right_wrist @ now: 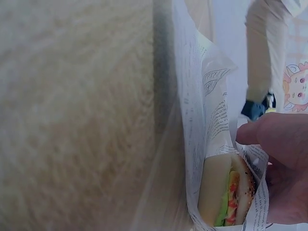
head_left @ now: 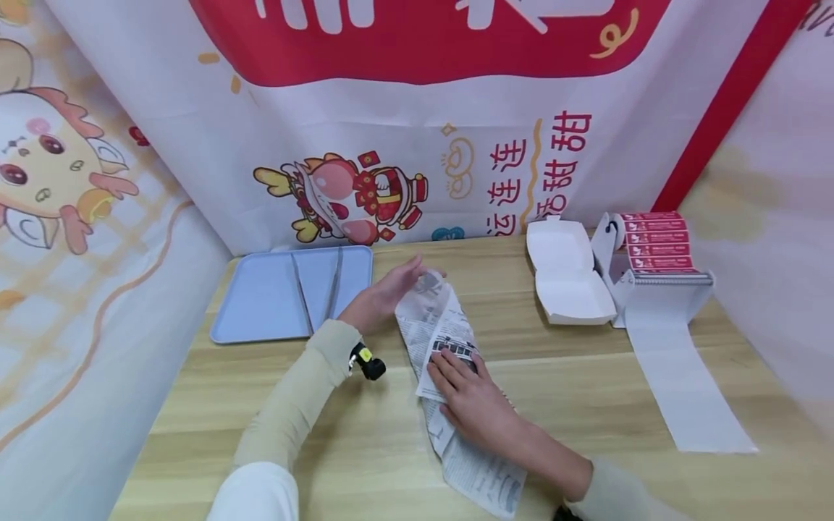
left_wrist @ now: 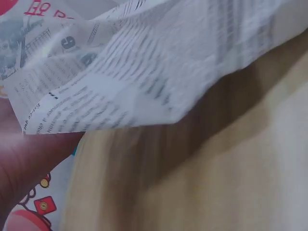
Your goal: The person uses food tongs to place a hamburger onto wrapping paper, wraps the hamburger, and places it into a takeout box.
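Newsprint-patterned wrapping paper (head_left: 472,463) lies lengthwise on the table, folded around a filled bun sandwich (right_wrist: 214,192). Its seeded top, green leaf and red filling show at the paper's open side in the right wrist view; hand and paper hide it in the head view. My right hand (head_left: 478,401) rests flat over the folded paper, fingers extended toward the far end. My left hand (head_left: 389,286) is at the paper's far end, fingers stretched partly behind the raised flap. In the left wrist view, that flap (left_wrist: 134,101) hangs over the hand.
At the back left, a blue tray (head_left: 260,304) bears two slim metal tools, perhaps tongs (head_left: 334,282). An opened white carton (head_left: 576,293) stands at the back right, beside a dispenser (head_left: 667,289) with a red-printed label roll. Its white strip (head_left: 691,398) trails forward over the table.
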A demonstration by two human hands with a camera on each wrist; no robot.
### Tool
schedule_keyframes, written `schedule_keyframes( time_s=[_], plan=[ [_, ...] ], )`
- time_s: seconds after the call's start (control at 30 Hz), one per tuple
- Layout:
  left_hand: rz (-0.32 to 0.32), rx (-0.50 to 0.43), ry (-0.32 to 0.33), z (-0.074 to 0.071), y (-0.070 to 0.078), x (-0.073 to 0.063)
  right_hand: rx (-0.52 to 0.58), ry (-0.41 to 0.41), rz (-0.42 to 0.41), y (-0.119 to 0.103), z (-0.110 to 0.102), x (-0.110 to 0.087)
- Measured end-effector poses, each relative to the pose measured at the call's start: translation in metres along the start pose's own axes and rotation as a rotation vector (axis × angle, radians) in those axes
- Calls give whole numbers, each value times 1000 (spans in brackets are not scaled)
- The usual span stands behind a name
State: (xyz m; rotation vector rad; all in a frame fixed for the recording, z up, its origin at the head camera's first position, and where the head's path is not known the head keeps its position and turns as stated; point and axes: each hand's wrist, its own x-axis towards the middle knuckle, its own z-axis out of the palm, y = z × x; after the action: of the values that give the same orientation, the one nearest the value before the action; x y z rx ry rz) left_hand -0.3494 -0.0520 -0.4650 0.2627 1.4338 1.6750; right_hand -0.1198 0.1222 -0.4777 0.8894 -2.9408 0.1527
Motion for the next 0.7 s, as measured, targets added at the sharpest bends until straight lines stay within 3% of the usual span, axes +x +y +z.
schedule_keyframes(
  time_s=[0.07, 0.13, 0.23, 0.33, 0.47, 0.6, 0.63, 0.7],
  plan=[
    [-76, 30, -65, -2, 11, 5, -3, -11, 1, -1, 0, 1],
    [-139, 132, -110, -2, 26, 12, 0, -16, 2, -2, 0, 1],
    [-255, 326, -146, 4, 51, 20, 3, -16, 10, -1, -1, 0],
    [-348, 566, -132, 14, 74, 30, 4, -15, 13, -1, 0, -1],
    [-459, 1019, -115, 35, 92, 49, -9, -8, 6, 0, 2, -1],
    [-536, 1561, -209, 60, 94, 69, -36, 6, 1, 1, 4, -1],
    [-545, 1642, -215, 65, 93, 73, -43, 12, 0, 1, 5, -1],
    [-565, 1714, -202, 72, 90, 79, -55, 15, 2, 1, 5, 0]
  ],
)
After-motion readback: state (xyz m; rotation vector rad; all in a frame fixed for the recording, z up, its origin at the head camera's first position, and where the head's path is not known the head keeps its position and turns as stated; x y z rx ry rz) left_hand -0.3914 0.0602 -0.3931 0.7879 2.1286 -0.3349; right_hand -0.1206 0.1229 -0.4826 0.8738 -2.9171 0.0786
